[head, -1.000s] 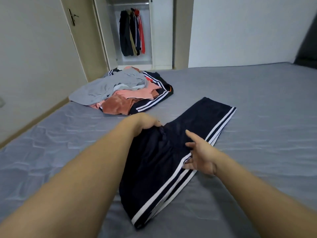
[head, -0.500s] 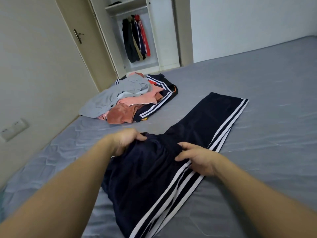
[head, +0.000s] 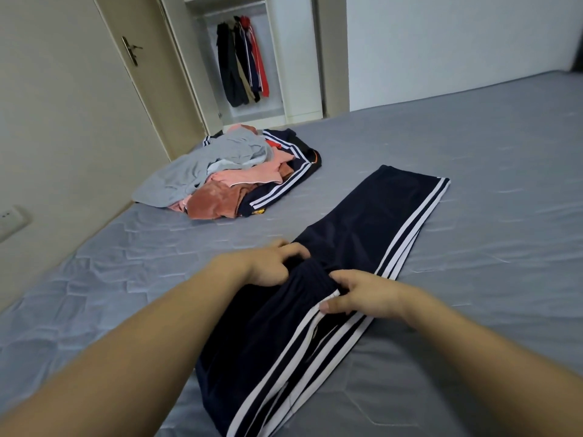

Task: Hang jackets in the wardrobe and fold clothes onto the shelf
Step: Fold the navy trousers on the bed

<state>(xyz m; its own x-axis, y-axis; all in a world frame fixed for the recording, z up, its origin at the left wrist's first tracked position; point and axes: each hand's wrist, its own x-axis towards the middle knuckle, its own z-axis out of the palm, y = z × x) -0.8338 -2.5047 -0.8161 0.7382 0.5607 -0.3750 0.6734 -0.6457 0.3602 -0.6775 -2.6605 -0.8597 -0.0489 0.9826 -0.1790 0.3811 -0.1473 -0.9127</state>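
Note:
Navy track trousers (head: pixel 372 222) with white side stripes lie stretched across the grey bed (head: pixel 489 184). Their middle is bunched up into a fold. My left hand (head: pixel 271 263) grips that bunched fabric on its left side, fingers curled into it. My right hand (head: pixel 362 294) pinches the striped edge of the same fold on the right. A pile of clothes (head: pixel 227 175), grey, pink, rust and navy striped, sits farther back on the left of the bed. In the open wardrobe (head: pixel 274 58) several jackets (head: pixel 243 58) hang from the rail.
A closed door (head: pixel 132 89) with a metal handle stands left of the wardrobe. A wall socket (head: pixel 9 219) is on the left wall beside the bed. The right half of the bed is bare grey mattress.
My right hand went from open beside the stripes to pinching the striped edge. Both hands have drawn the trousers' middle up into a fold. The view tilted up and right.

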